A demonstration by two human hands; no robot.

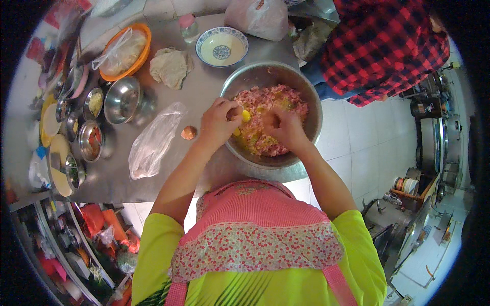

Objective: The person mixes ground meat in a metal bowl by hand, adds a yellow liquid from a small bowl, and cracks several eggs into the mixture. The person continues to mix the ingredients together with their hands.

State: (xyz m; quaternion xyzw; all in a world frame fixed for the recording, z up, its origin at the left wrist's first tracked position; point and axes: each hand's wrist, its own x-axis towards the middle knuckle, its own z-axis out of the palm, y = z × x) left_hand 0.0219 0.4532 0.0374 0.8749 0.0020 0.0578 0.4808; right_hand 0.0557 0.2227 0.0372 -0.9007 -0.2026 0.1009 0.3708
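A large steel bowl [314,114] in front of me holds minced meat [268,150] with egg yolk over it. My left hand [219,121] is above the bowl's left rim, thumb and fingers drawn together. Right at its fingertips is a bright egg yolk [246,116], and more yellow shows just below. Whether eggshell is inside the fingers cannot be made out. My right hand [286,129], blurred, is curled over the meat; its fingertips are hidden. Left of the bowl, a brown eggshell piece [188,132] lies on the steel table [164,189].
A crumpled clear plastic bag [157,143], a cloth [171,68] and a patterned bowl [222,48] lie on the table. Farther left stand an empty steel bowl [121,100], an orange basket [144,57] and several ingredient bowls. A person in a checked shirt [383,46] stands beyond the right edge.
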